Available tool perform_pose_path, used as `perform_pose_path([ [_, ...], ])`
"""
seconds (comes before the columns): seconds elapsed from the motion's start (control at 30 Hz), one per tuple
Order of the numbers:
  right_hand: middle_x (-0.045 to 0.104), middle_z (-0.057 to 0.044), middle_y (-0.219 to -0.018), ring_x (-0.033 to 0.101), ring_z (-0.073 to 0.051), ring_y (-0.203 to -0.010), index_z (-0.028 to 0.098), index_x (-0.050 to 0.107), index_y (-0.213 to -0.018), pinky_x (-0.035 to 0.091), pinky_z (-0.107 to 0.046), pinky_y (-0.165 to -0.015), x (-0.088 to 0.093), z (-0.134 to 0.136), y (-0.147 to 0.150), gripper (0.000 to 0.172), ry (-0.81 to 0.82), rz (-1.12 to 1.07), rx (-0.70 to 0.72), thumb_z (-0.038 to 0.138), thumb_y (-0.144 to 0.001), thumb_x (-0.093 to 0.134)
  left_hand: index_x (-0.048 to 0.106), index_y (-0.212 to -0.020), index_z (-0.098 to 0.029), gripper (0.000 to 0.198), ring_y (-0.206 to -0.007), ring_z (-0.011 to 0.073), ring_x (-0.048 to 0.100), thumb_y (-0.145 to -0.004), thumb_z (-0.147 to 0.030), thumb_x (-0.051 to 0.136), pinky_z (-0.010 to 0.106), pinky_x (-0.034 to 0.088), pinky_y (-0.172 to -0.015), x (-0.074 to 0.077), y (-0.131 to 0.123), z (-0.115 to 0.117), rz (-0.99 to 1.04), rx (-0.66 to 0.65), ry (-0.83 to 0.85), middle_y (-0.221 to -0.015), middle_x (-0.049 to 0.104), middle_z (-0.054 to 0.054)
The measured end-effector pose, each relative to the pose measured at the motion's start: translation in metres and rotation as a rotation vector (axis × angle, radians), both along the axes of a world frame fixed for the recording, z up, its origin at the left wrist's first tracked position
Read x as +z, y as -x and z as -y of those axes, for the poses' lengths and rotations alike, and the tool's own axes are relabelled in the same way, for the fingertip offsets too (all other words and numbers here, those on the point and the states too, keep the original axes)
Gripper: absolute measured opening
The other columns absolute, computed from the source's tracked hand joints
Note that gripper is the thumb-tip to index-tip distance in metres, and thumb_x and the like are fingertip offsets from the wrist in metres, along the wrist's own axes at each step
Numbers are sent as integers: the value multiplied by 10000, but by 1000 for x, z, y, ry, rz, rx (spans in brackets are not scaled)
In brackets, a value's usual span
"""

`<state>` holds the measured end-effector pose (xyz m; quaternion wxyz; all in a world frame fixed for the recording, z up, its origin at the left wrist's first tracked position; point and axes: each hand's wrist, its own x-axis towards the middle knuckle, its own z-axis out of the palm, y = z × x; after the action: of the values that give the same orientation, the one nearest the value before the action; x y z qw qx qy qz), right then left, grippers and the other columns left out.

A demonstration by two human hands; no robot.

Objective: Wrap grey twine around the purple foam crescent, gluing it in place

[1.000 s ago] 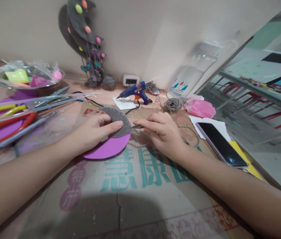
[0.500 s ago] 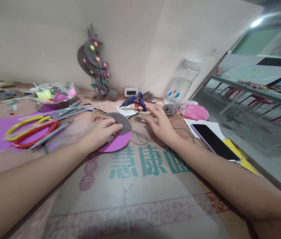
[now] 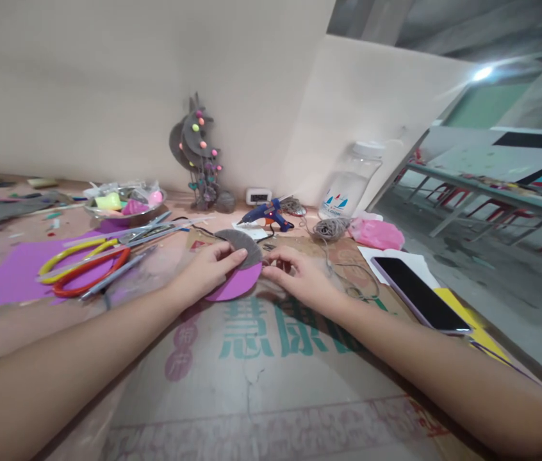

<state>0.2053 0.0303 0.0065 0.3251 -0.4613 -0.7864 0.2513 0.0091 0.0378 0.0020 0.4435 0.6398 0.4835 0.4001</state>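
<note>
My left hand (image 3: 213, 269) grips a round purple card disc (image 3: 238, 283) by its left side, thumb on top. Grey yarn (image 3: 245, 246) covers the disc's upper part in close rows, while the lower part shows bare purple. At the disc's right edge, my right hand (image 3: 297, 276) has its fingers curled toward the thumb on what looks like a thin strand of the grey yarn; the strand is hard to make out there. Loose yarn loops (image 3: 360, 282) lie right of this hand, trailing from a grey yarn ball (image 3: 329, 228).
Behind the disc, a blue glue gun (image 3: 267, 212) rests by a small white clock (image 3: 258, 196). Scissors (image 3: 91, 266) and a bowl (image 3: 127, 216) stand left. On the right are a bottle (image 3: 348, 186), pink plastic (image 3: 377, 234) and a phone (image 3: 419, 294). A moon ornament (image 3: 197, 150) leans against the wall.
My right hand has come back from beside the glue gun to the disc's right edge, its fingers now curled. Yarn loops have shifted right. My left hand still holds the disc; the view has tilted up.
</note>
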Motion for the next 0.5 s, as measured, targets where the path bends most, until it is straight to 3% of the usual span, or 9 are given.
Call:
perform_pose_path([
  [0.2,519,20,-635,429,-102,-601,162,595,-678,351,-234,-575,-7,4,7,181,120,-71,38,310,-781,603,506,-600,-176,352,-428,79,363,-752,-480,601,208,267,-429,-4,0,0,1,-8,15,-486,448,-63],
  [0.37,442,42,-569,382,-87,-534,166,522,-664,318,-226,-524,-12,0,4,251,268,-156,42,368,-810,549,549,-564,-162,402,-515,113,476,-783,-499,556,225,352,-500,-4,0,-3,-48,-37,-31,-533,535,-12],
  [0.5,450,35,-610,400,-91,-568,167,519,-695,333,-229,-547,-17,-3,0,257,264,-184,70,390,-821,543,545,-557,-163,396,-537,116,483,-796,-478,546,230,369,-537,-3,1,-2,-55,-43,-9,-551,546,-4],
])
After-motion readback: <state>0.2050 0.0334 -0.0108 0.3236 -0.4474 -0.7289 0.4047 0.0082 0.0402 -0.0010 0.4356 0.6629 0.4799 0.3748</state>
